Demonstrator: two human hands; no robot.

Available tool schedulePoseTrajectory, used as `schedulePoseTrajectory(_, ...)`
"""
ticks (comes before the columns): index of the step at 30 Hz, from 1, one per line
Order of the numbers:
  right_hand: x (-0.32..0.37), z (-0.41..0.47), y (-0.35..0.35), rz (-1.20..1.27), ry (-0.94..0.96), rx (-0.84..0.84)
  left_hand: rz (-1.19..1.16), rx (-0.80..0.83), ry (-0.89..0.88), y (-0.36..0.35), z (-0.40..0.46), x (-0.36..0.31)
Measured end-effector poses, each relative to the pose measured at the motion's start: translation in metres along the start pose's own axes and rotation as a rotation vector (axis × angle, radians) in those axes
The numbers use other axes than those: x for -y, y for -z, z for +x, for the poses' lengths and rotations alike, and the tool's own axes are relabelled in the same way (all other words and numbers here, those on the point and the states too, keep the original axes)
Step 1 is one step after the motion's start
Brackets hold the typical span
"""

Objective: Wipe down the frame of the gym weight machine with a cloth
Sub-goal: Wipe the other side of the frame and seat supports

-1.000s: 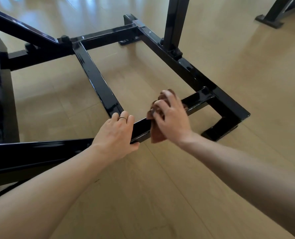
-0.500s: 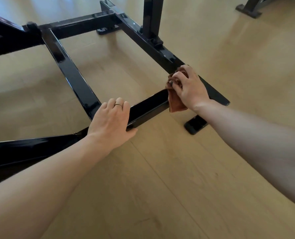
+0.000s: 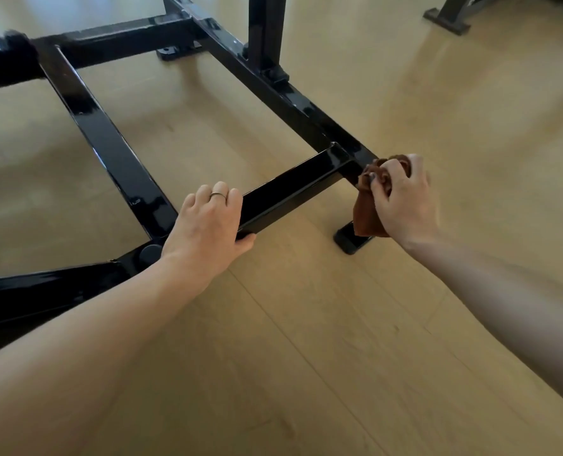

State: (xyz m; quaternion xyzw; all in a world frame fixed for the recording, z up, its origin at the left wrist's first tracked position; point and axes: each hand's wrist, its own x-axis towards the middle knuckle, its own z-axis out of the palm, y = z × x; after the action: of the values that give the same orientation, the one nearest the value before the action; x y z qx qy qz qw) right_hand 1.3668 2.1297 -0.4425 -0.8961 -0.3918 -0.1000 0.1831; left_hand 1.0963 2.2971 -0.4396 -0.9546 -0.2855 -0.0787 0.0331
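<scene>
The glossy black frame (image 3: 293, 184) of the weight machine lies low over the wooden floor, its square tubes forming a rectangle. My left hand (image 3: 207, 222) grips the near crossbar, fingers over the top and thumb under its near face. My right hand (image 3: 401, 199) holds a bunched brown cloth (image 3: 365, 215) against the near end of the right rail, just past the crossbar joint. Part of the cloth hangs down over the rail's end and its foot.
A black upright post (image 3: 267, 31) rises from the right rail. A diagonal brace (image 3: 43, 291) runs off to the lower left. The foot of another machine (image 3: 447, 19) stands at the top right. Light wooden floor (image 3: 306, 357) surrounds the frame.
My right hand has slid the cloth rightward along the crossbar, past the joint, onto the end of the right rail. My left hand keeps its hold on the crossbar.
</scene>
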Motion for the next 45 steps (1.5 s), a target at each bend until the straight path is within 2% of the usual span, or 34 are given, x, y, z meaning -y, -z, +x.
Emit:
schedulePoseTrajectory(4,0.019,0.022,-0.006,-0.029,-0.07,-0.015,0.014,0.01,0.01,-0.006,0.002,-0.003)
schedulePoseTrajectory(11,0.066,0.096,-0.046,-0.01,0.019,0.059,0.112,-0.02,0.012,-0.013,0.002,-0.003)
schedulePoseTrajectory(18,0.116,0.152,-0.07,-0.143,0.135,0.176,0.122,-0.037,0.008,-0.014,0.001,-0.003)
schedulePoseTrajectory(25,0.14,0.182,-0.097,-0.167,0.133,0.108,0.089,-0.058,0.005,-0.016,0.0,-0.003)
schedulePoseTrajectory(29,0.154,0.205,-0.103,-0.111,0.139,0.161,0.1,-0.047,0.012,-0.016,0.002,-0.004)
schedulePoseTrajectory(33,0.152,0.212,-0.097,-0.093,0.139,0.251,0.086,-0.026,0.009,-0.012,0.001,-0.003)
schedulePoseTrajectory(38,0.118,0.192,-0.07,0.005,0.142,0.301,0.083,0.02,0.012,-0.008,0.003,-0.003)
schedulePoseTrajectory(43,0.073,0.129,-0.051,-0.016,0.059,0.124,0.126,0.116,-0.005,0.018,-0.019,0.003)
schedulePoseTrajectory(45,0.068,0.115,-0.042,-0.033,-0.007,0.104,0.187,0.147,0.061,0.032,-0.045,0.018)
